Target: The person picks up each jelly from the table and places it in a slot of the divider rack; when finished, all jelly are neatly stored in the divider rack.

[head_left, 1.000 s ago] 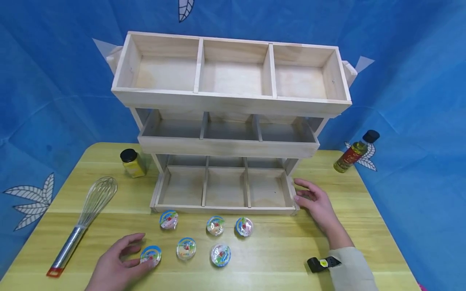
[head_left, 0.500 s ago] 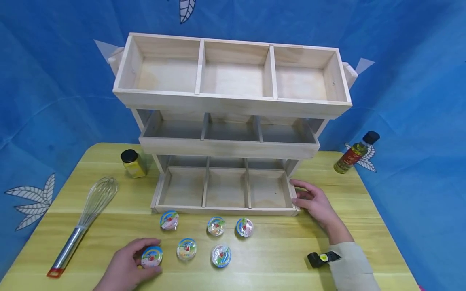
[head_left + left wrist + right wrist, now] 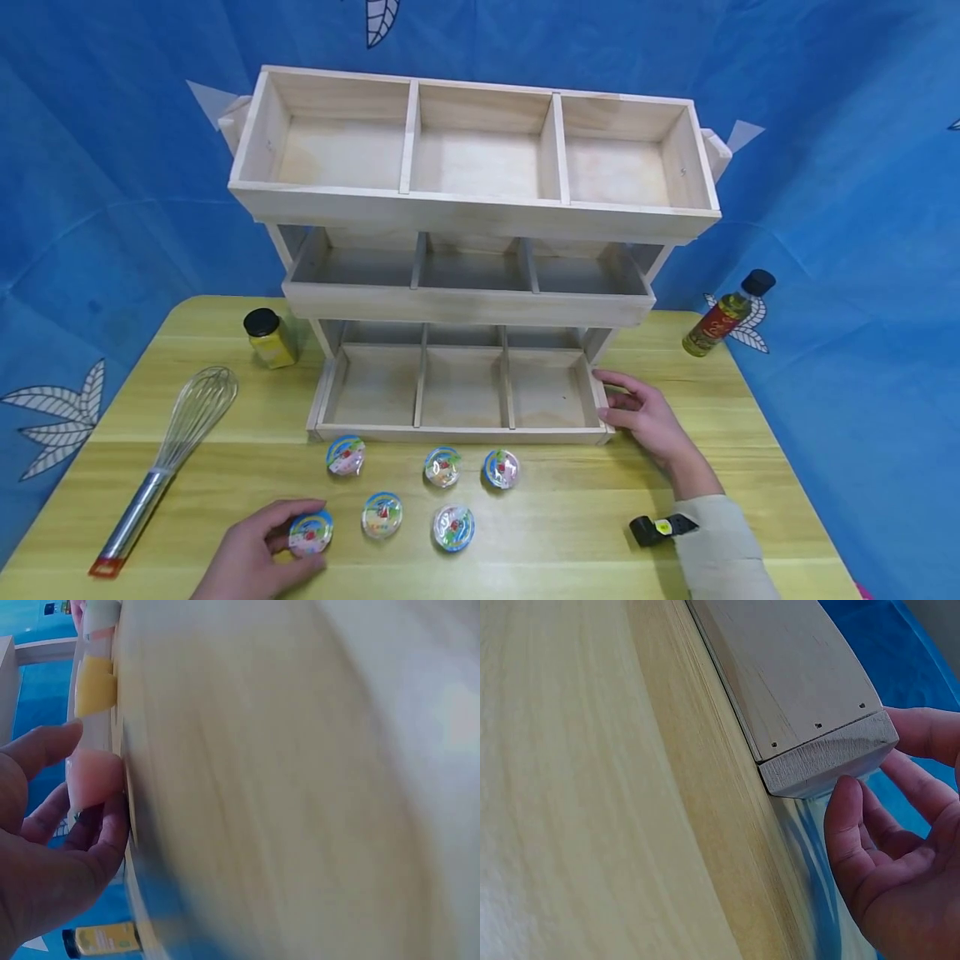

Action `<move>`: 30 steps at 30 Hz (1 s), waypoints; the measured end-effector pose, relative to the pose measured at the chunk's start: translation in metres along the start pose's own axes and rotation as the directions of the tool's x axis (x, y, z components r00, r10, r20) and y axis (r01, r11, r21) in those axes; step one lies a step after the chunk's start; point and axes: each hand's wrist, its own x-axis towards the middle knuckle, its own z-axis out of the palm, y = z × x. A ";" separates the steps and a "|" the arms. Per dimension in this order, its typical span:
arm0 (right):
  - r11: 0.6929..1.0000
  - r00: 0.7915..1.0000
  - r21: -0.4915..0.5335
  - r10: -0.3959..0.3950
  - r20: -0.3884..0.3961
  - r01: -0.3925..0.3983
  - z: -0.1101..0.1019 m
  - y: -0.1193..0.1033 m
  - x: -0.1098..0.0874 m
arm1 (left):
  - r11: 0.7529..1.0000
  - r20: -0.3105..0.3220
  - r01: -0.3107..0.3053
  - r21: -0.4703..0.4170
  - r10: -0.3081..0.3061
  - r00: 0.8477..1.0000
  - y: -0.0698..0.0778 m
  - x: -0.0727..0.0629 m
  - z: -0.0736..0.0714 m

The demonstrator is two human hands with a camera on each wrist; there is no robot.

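My left hand (image 3: 258, 546) is curled round a small jelly cup (image 3: 311, 534) at the front left of the table. In the left wrist view its fingers (image 3: 112, 832) lie against this pink cup (image 3: 94, 778), and the thumb is close to it. A three-tier wooden rack (image 3: 461, 434) stands upright at the back, with divided compartments. My right hand (image 3: 652, 425) is at the right end of its bottom tier. In the right wrist view the thumb is by the rack's wooden end (image 3: 829, 757); the index fingertip is hidden behind it.
Several other jelly cups (image 3: 382, 515) lie in front of the rack. A whisk (image 3: 168, 458) lies at the left, near a yellow jar (image 3: 270, 339) with a black lid. An oil bottle (image 3: 718, 323) stands back right. A black strap (image 3: 662, 529) is beside the right sleeve.
My left hand has moved right and closed in round the jelly cup. My right hand has shifted slightly left to the rack's end. The rack stays where it was.
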 end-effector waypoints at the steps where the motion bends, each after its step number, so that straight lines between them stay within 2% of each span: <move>1: 1.000 1.000 0.001 0.001 0.003 -0.001 0.000 0.000 0.000 | 1.000 -0.005 0.015 -0.001 -0.015 1.000 0.000 0.000 0.000; 5: 1.000 1.000 0.001 0.012 0.013 -0.012 0.002 0.000 -0.002 | 0.998 -0.022 0.066 -0.003 -0.066 0.998 0.001 -0.003 0.001; 9: 0.999 0.999 0.020 0.032 0.004 -0.032 0.002 -0.001 -0.003 | 0.998 -0.037 0.028 0.061 -0.026 0.999 0.002 -0.002 0.002; 12: 0.999 0.999 0.018 0.039 -0.005 -0.039 0.001 -0.003 -0.002 | 0.996 -0.011 -0.012 0.090 0.013 1.000 0.002 0.000 0.001; 15: 0.999 0.999 0.001 0.045 -0.003 -0.045 0.002 -0.003 0.001 | 0.999 0.053 -0.029 0.046 0.027 0.998 0.003 0.001 -0.001; 18: 0.999 0.999 0.015 0.050 0.002 -0.050 0.002 -0.003 0.002 | 0.997 0.114 -0.073 0.003 0.072 0.991 0.007 0.003 -0.002; 20: 0.998 0.999 0.035 0.052 0.003 -0.052 0.003 -0.003 0.003 | 0.994 0.126 -0.105 -0.013 0.106 0.986 0.013 0.004 -0.002; 22: 0.997 0.999 0.051 0.053 0.003 -0.053 0.003 -0.003 0.003 | 0.991 0.101 -0.137 -0.012 0.137 0.985 0.020 0.007 -0.004; 26: 0.997 0.999 0.053 0.051 0.007 -0.051 0.002 -0.002 0.003 | 0.985 0.000 -0.163 0.050 0.163 0.987 0.035 0.015 -0.012; 28: 0.998 0.999 0.045 0.048 0.004 -0.048 0.000 -0.001 0.002 | 0.984 -0.041 -0.167 0.062 0.170 0.985 0.041 0.020 -0.017; 30: 0.998 0.999 0.035 0.046 -0.001 -0.046 0.000 0.000 0.001 | 0.977 -0.066 -0.199 0.073 0.204 0.977 0.047 0.025 -0.021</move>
